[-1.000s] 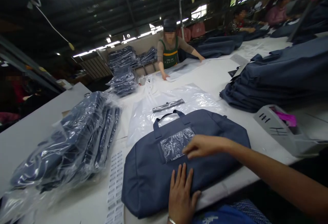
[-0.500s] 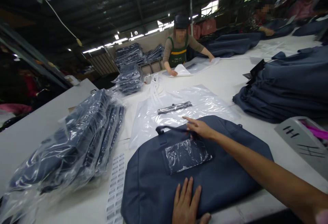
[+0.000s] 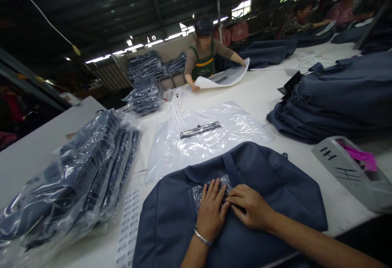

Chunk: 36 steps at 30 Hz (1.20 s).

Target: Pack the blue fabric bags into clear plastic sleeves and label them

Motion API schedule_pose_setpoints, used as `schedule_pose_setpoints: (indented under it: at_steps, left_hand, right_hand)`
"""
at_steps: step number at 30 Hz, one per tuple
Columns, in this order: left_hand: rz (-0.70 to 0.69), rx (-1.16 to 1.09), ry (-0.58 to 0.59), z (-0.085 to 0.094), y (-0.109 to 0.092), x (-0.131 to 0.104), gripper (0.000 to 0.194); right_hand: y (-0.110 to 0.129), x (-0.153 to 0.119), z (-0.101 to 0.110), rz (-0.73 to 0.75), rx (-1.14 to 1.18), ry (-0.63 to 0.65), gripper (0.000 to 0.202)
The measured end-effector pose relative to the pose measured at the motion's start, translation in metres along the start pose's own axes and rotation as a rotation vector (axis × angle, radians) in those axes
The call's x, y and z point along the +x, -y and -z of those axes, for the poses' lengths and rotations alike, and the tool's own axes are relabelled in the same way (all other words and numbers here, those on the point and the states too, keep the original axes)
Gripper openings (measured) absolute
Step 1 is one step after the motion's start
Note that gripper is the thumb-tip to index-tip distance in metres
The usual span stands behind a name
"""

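A navy blue bag (image 3: 263, 235) lies flat at the table's near edge. On its front is a rectangular patch covered in shiny clear plastic (image 3: 225, 179). My left hand (image 3: 211, 208), with a silver bangle at the wrist, rests flat over that patch, fingers stretched out. Beside it, my right hand (image 3: 252, 206) has its fingers curled and pinched at the patch's right side, by the lower end of a navy strap (image 3: 232, 168). What the right fingertips grip is hidden. Beyond the bag lie clear plastic bags (image 3: 239, 127) with a dark wrapped strip (image 3: 200, 130) on top.
Plastic-wrapped navy bags (image 3: 82, 166) are piled at left, near a barcode sticker sheet (image 3: 128, 227). To the right are stacked navy bags (image 3: 333, 100) and a grey box (image 3: 339, 170) holding something magenta. Across the table, a co-worker (image 3: 202, 55) handles a white sheet (image 3: 226, 78).
My right hand has come down from the raised handle to the patch. My left hand has moved up onto the patch. The co-worker's sheet is now lifted at its edges.
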<state>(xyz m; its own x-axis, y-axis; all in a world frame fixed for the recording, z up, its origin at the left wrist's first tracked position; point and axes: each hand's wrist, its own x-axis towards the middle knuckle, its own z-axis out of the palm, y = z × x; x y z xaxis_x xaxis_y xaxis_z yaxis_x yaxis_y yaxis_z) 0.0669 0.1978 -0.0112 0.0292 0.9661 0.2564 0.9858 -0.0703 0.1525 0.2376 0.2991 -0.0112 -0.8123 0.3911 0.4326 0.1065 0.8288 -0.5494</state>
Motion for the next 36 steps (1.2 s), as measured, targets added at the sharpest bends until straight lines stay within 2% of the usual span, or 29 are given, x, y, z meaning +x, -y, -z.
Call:
schedule_pose_setpoints:
  at_steps: [3,5,8,11,14,15,17,19,21,23,24,26,28,30,32,36]
  left_hand:
    - [-0.043,-0.072,0.054,-0.008,0.003,-0.007,0.054]
    - [-0.044,-0.139,0.04,-0.006,0.001,-0.01,0.051]
    - [0.007,-0.233,0.037,0.002,-0.004,-0.009,0.043]
    - [0.05,-0.281,0.068,0.006,-0.007,-0.008,0.045]
    - [0.038,-0.401,0.032,0.014,-0.001,-0.015,0.035]
    - [0.032,-0.476,0.023,0.02,0.004,-0.017,0.03]
    - [0.076,-0.609,-0.007,0.036,0.023,-0.014,0.025]
    - [0.225,-0.632,-0.064,0.054,0.05,0.003,0.024]
    - [0.346,-0.54,-0.101,0.062,0.083,0.035,0.023]
    - [0.328,-0.443,-0.025,0.054,0.116,0.075,0.023]
    - [0.285,-0.406,0.063,0.044,0.131,0.096,0.022]
    - [0.214,-0.386,0.191,0.019,0.155,0.133,0.021]
    - [0.173,-0.38,0.281,-0.007,0.172,0.16,0.026]
    - [0.161,-0.375,0.351,-0.027,0.185,0.175,0.028]
    - [0.161,-0.378,0.403,-0.038,0.195,0.182,0.028]
    - [0.148,-0.378,0.441,-0.039,0.204,0.183,0.026]
  right_hand:
    - [0.026,0.008,0.023,-0.075,-0.018,0.196,0.024]
    - [0.043,0.037,0.036,-0.078,0.02,0.297,0.023]
    - [0.051,0.102,0.034,-0.116,0.333,0.204,0.027]
    - [0.032,0.147,-0.001,-0.251,0.709,0.075,0.041]
    - [0.002,0.148,-0.047,-0.342,0.697,-0.001,0.046]
    - [-0.005,0.142,-0.06,-0.329,0.647,0.018,0.045]
    - [-0.012,0.126,-0.078,-0.236,0.54,0.163,0.038]
    - [-0.009,0.115,-0.085,-0.154,0.416,0.297,0.03]
    - [-0.003,0.112,-0.084,-0.133,0.315,0.343,0.029]
    - [0.003,0.115,-0.08,-0.152,0.287,0.323,0.033]
    - [0.004,0.117,-0.078,-0.154,0.301,0.327,0.034]
    - [0.005,0.121,-0.074,-0.165,0.329,0.339,0.034]
    - [0.005,0.122,-0.071,-0.174,0.353,0.353,0.033]
    - [0.004,0.123,-0.07,-0.179,0.373,0.363,0.032]
    - [0.003,0.123,-0.07,-0.175,0.389,0.368,0.032]
    - [0.001,0.123,-0.071,-0.163,0.428,0.357,0.03]
